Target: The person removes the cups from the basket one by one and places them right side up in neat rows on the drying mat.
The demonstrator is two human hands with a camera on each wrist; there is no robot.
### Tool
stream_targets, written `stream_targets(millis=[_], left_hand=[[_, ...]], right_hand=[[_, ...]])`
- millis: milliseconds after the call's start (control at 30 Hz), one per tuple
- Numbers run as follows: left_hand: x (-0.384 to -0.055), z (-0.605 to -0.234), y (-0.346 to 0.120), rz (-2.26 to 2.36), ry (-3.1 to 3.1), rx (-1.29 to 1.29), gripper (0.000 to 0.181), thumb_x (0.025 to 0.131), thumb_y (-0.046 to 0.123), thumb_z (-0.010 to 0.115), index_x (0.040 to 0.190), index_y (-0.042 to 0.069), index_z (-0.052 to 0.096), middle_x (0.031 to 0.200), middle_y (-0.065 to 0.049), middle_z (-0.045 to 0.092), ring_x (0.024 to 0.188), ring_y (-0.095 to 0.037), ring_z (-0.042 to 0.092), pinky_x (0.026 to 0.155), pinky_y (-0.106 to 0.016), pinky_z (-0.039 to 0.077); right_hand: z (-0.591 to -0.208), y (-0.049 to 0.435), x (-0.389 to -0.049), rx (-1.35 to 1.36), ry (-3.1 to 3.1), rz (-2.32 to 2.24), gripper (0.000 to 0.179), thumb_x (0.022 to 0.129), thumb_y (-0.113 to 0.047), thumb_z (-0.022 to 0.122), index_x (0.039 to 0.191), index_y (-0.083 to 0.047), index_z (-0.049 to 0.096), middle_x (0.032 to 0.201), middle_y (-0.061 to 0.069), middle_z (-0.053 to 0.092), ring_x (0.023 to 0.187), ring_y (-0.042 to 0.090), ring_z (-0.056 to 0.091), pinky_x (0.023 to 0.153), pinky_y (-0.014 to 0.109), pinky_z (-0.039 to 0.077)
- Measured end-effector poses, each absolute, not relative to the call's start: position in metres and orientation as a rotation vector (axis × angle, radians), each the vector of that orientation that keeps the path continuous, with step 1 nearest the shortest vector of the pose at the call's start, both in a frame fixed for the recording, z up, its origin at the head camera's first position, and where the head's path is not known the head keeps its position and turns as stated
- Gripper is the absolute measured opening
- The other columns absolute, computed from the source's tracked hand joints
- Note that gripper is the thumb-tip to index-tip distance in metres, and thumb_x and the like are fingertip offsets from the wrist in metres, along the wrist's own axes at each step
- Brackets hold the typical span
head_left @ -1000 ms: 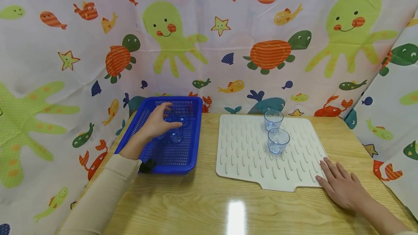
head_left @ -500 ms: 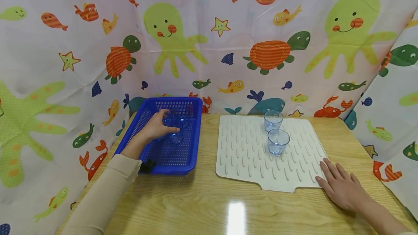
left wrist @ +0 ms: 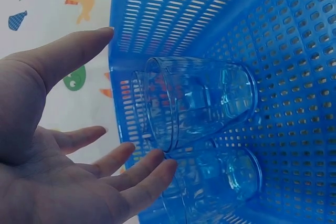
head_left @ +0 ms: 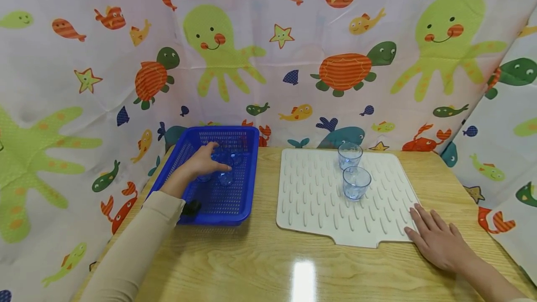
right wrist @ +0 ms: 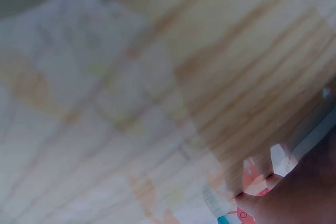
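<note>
Left basket [head_left: 250,181] looks smooth plastic; glasses [left wrist: 205,100] look clear, glossy. Right mat [head_left: 306,190] is matt, ridged. Table [head_left: 235,260]: glossy wood grain. Far curtain [head_left: 260,17]: creased cloth.
</note>
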State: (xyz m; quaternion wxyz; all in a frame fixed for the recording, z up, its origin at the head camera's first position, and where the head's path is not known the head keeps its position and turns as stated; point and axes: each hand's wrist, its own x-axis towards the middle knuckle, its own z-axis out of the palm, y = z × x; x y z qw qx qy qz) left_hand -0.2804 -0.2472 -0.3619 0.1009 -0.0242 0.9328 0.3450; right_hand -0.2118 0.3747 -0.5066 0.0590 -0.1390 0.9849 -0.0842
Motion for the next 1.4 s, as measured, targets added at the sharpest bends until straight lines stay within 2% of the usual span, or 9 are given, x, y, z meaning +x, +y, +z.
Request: stream_targets(millis=[500, 733, 1400], left_hand=[[-0.285, -0.359, -0.244, 1.02, 2.769, -0.058, 0.092, 0.089, 0.029, 0.08, 0.158, -0.001, 0.027, 0.158, -0.031, 0.032, 0.144, -0.051, 0.033, 0.113, -0.066, 0.035], [-0.286, -0.361, -0.239, 0.986, 2.804, -0.01, 0.088, 0.09, 0.027, 0.079, 0.156, -0.002, 0.03, 0.156, -0.032, 0.035, 0.142, -0.05, 0.035, 0.11, -0.062, 0.04], [-0.289, -0.363, -0.236, 0.934, 2.824, 0.014, 0.087, 0.087, 0.022, 0.081, 0.155, -0.003, 0.032, 0.156, -0.032, 0.036, 0.143, -0.049, 0.037, 0.111, -0.06, 0.04]], right_hand=[[-0.506, 0.373, -0.213, -0.429, 2.995, -0.257, 0.079, 0.109, -0.055, 0.032, 0.158, 0.007, 0.026, 0.164, 0.029, 0.019, 0.14, 0.063, 0.019, 0.098, 0.085, 0.015], [-0.504, 0.373, -0.212, -0.428, 2.984, -0.286, 0.078, 0.109, -0.054, 0.032, 0.158, 0.007, 0.026, 0.164, 0.03, 0.019, 0.14, 0.064, 0.019, 0.098, 0.085, 0.014], [-0.51, 0.376, -0.213, -0.429, 2.992, -0.254, 0.078, 0.109, -0.054, 0.031, 0.158, 0.006, 0.026, 0.164, 0.029, 0.019, 0.14, 0.064, 0.02, 0.098, 0.085, 0.015]])
